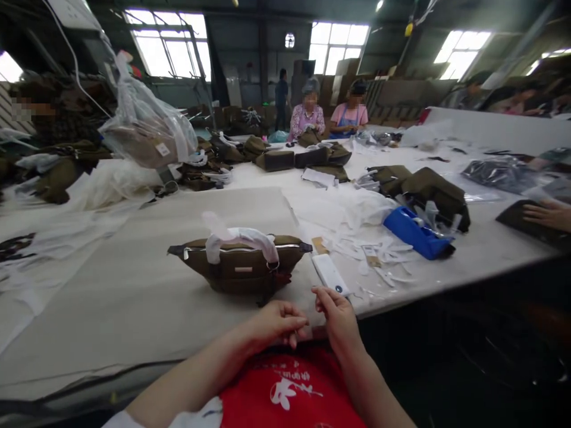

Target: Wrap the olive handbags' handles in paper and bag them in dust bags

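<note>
An olive-green handbag [241, 279] stands upright on the table close in front of me. White wrapping covers its handles [243, 236], and a silver zip runs along its top. My left hand [281, 324] is just below the bag's front right corner, with its fingers curled in and the thumb over them. Across a small gap, my right hand [334, 309] is closed in a pinch of thumb and forefinger beside a white phone-like object [330, 274]. Whatever either hand may hold is too small to make out.
A blue tape dispenser [417, 232] and paper scraps [379, 255] lie to the right. More olive bags [437, 190] are behind it. A bag in clear plastic [147, 137] sits at the left. A co-worker's hand [548, 214] rests on dark material at the right edge. Two people [307, 119] sit across the table.
</note>
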A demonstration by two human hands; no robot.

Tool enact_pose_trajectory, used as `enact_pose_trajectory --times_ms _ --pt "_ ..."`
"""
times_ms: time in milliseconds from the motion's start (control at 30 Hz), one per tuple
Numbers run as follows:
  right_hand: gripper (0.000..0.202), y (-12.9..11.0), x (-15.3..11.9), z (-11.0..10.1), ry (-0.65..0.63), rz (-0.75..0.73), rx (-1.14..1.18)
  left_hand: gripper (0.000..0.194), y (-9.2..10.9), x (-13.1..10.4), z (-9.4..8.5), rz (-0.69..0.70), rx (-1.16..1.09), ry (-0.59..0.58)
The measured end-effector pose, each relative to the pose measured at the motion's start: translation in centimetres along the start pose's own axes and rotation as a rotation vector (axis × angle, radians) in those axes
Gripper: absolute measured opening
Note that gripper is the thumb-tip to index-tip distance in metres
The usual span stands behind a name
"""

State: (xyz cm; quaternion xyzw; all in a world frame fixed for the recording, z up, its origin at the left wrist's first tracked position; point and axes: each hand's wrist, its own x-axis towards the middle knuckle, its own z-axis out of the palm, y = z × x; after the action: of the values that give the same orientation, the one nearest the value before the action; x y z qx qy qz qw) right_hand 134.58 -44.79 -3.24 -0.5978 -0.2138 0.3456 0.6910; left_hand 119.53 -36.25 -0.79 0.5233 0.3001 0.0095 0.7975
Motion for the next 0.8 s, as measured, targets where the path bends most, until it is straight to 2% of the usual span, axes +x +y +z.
enact_pose_trajectory --times_ms 200,400,567,667,800 --pt "0.032 0.2 2.1 -1.1 0.094 -0.014 0.139 0.048 -0.3 -0.1 -0.5 -0.005 0.011 0.036" --pt "0.034 0.2 2.3 -0.8 0.033 0.125 0.333 0.049 -1.9 0.4 -1.7 -0.002 0.012 0.052" --pt "0.037 0.2 2.2 -0.8 0.07 0.127 0.357 0.053 -2.5 0.3 -2.1 -0.013 0.014 0.047" --pt "0.038 0.1 3.0 -1.5 0.126 0.075 0.313 0.054 -2.8 0.1 -2.3 -0.005 0.026 0.035" --pt "0.04 -0.8 5.4 -3.9 0.331 -0.096 0.219 0.055 -3.2 -0.2 -2.8 0.002 0.076 0.044"
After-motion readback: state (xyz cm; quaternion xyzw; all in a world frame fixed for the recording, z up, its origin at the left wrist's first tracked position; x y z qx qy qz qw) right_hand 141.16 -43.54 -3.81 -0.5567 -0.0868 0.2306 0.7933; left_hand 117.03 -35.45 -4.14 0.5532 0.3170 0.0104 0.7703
